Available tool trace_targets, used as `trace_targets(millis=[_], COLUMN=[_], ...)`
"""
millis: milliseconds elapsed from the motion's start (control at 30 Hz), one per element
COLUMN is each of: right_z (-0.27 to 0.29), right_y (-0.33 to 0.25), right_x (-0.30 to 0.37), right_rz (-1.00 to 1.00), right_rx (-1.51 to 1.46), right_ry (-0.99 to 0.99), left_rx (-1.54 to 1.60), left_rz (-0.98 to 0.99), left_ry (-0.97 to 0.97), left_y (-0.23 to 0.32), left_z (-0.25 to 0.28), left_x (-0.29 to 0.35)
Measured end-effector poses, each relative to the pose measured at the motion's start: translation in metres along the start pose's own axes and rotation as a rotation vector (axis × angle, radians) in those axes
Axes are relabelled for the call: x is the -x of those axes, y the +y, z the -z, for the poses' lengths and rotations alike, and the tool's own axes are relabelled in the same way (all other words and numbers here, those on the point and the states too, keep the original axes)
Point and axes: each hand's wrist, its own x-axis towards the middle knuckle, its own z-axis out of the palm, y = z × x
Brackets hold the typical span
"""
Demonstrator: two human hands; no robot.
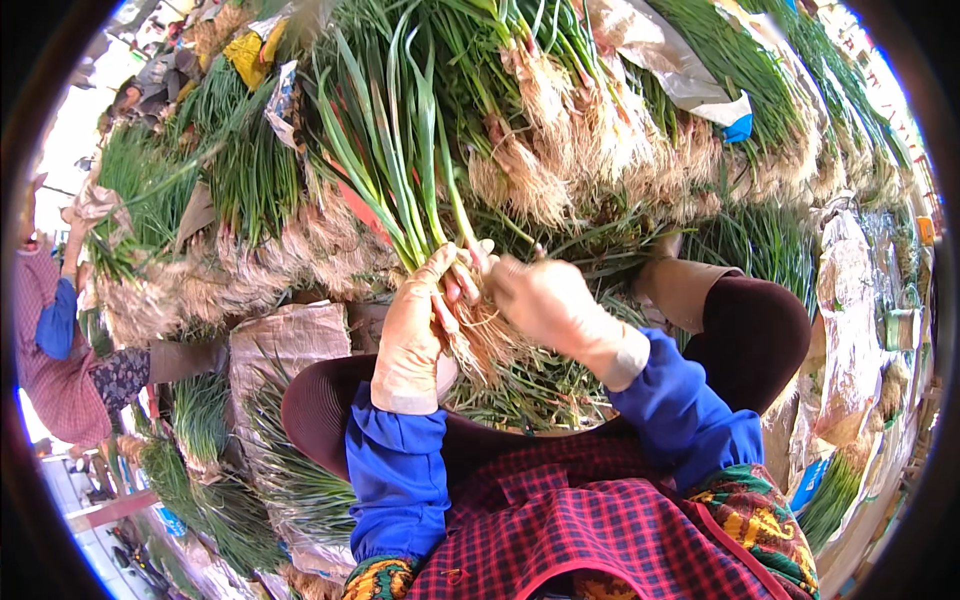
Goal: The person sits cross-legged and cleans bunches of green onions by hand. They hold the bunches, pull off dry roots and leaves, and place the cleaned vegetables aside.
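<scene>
bunch: green onion bunch (400,170) sat dead centre in my view, held up between both gloved hands over the lap.
axis: long axis ran from the root end near the hands, up and slightly left to the leaf tips. close to upright in frame, leaves fanning out at the top.
left hand: left hand (412,335) was wrapped around the stalks just above the roots, fingers curled shut, thumb side against the bunch. i read this as the carrying grip.
right hand: right hand (545,300) sat just right of the root end, fingers bent in toward the roots (478,335). touching them as far as i could see; whether it pinched a strand i couldn't tell, glove hid the fingertips.
nearer hand: left was on the stalks, right was on the roots. roots hung below and between the two hands.
direction from fingers: from the right fingertips the roots lay left and slightly down.
surroundings: piled bundles (600,120) stacked beyond the hands, roots facing me. loose trimmings (530,395) lay on the lap under the hands. another person's sleeve (55,320) at far left, well apart.
</scene>
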Motion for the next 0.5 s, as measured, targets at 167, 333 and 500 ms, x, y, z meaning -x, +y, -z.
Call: trace_targets(millis=[167,333,500], right_z=[0.027,0.005,-0.024], right_y=[0.009,-0.001,0.000], right_x=[-0.014,-0.048,-0.062], right_rz=[-0.028,-0.258,0.007], right_rx=[-0.589,-1.248,-0.737], right_ry=[-0.022,-0.187,-0.141], left_rx=[0.098,0.288,0.329], left_rz=[-0.004,0.027,0.061], left_ry=[-0.062,-0.159,-0.089], left_y=[0.010,0.011,0.015], left_z=[-0.001,-0.002,0.007], left_x=[0.005,0.014,0.014])
